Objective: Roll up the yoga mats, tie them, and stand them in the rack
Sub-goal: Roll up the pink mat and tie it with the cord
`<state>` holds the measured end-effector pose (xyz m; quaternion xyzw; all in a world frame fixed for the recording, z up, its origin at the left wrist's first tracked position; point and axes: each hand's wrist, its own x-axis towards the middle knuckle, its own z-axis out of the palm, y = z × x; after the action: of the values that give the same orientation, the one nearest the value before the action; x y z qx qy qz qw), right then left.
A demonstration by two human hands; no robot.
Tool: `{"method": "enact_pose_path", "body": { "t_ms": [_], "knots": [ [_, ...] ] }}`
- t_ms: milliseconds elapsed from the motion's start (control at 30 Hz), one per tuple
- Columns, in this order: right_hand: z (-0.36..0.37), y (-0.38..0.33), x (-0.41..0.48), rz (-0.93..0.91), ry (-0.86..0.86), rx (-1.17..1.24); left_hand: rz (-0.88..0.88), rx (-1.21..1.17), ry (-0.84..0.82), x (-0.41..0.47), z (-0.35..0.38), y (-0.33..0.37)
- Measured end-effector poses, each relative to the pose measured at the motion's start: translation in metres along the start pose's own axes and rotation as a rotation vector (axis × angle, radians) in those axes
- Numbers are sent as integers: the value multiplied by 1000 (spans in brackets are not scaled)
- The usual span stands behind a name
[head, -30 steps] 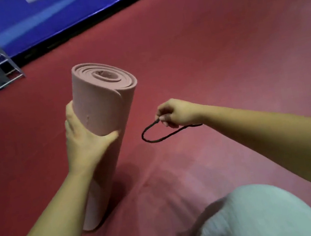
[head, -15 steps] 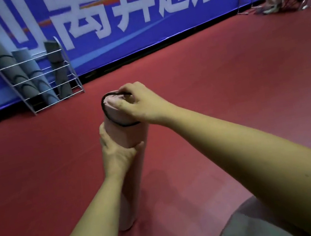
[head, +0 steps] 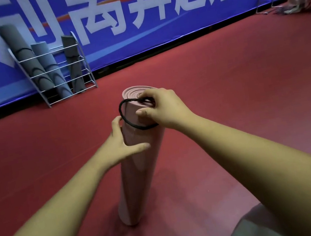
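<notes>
A red floor is seen running back to a blue banner, where three grey rolled mats are stood in a wire rack. Well in front, the pink rolled yoga mat is stood on end, slightly tilted, and is gripped just below its top by the left hand, thumb across the front. The black elastic loop is pinched at the top rim by the right hand and is hung slantwise round the mat's upper end.
</notes>
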<state>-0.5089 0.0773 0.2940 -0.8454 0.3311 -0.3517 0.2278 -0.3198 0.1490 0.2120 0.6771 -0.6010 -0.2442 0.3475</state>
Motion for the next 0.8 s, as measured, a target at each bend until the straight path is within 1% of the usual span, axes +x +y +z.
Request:
{"method": "enact_pose_path", "body": {
  "t_ms": [67,100,200,267,333,467,533,667,800],
  "knots": [
    [3,-3,2,-15,-1,25,-31,-27,18,1,-14,6],
    [3,-4,2,-23,-5,36,-62,-71,58,-1,-19,9],
    [5,-7,4,-44,-47,50,-37,-169,181,-7,-20,7],
    [8,-9,5,-62,-82,57,-14,-143,260,-10,-15,6],
    [11,-12,6,-90,-96,54,-35,-108,305,-9,-12,10],
    [10,-15,5,-126,-153,58,2,-123,279,-7,-15,7],
    [9,-17,4,-148,-185,64,-22,-132,266,-9,-19,5],
    [2,-16,6,-186,-205,62,-8,-116,293,-11,-21,9],
    [-1,-16,18,-177,-129,-6,12,-99,271,-16,-20,12]
  ]
}}
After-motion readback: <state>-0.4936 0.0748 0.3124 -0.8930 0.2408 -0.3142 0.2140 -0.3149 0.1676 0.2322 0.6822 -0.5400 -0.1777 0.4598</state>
